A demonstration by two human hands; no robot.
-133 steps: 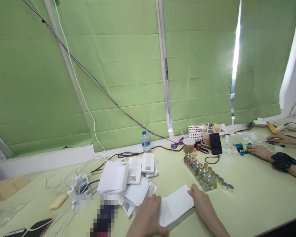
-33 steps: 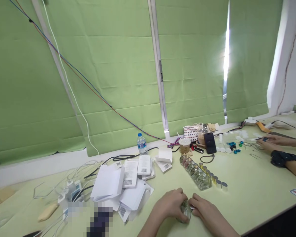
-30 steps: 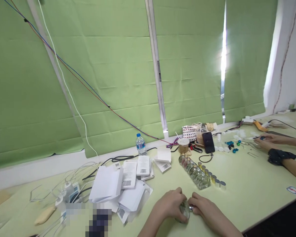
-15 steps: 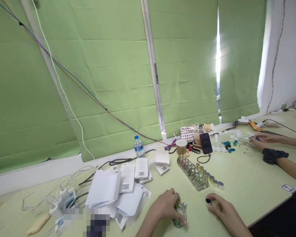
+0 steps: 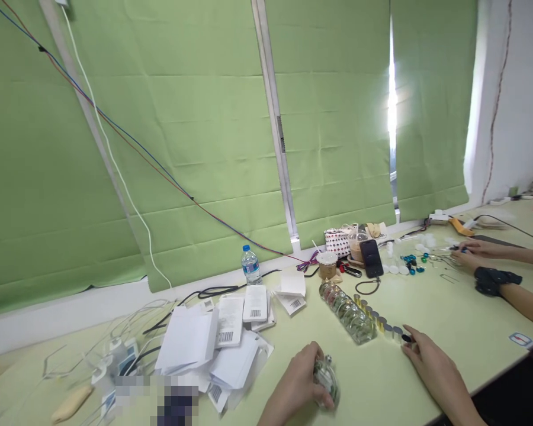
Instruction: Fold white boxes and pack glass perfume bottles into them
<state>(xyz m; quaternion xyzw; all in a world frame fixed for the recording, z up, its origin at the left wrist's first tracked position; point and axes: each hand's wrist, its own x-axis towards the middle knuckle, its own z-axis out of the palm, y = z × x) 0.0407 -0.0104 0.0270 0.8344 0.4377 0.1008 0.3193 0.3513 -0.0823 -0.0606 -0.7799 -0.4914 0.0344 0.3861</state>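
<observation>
My left hand point(image 5: 295, 378) is wrapped around a small clear glass bottle point(image 5: 327, 381) with green showing in it, tilted close to the table's near side. Between the fingertips of my right hand point(image 5: 435, 361) is a small cap point(image 5: 407, 338) whose dark underside shows. That cap is at the near end of a line of shiny silver-and-gold caps point(image 5: 381, 322). Just left of the caps, several similar glass bottles point(image 5: 349, 310) stand in a tight row.
White papers and barcoded packets point(image 5: 229, 319) lie left, by cables and plugs. Farther back are a water bottle point(image 5: 251, 266), a lidded cup point(image 5: 327, 266) and a phone point(image 5: 372, 258). At right, another person's hands point(image 5: 468, 254) work near small blue and green pieces point(image 5: 413, 264).
My right hand has moved away and right with the cap, to the near end of the cap line. The bottle in my left hand has shifted slightly and tilted differently.
</observation>
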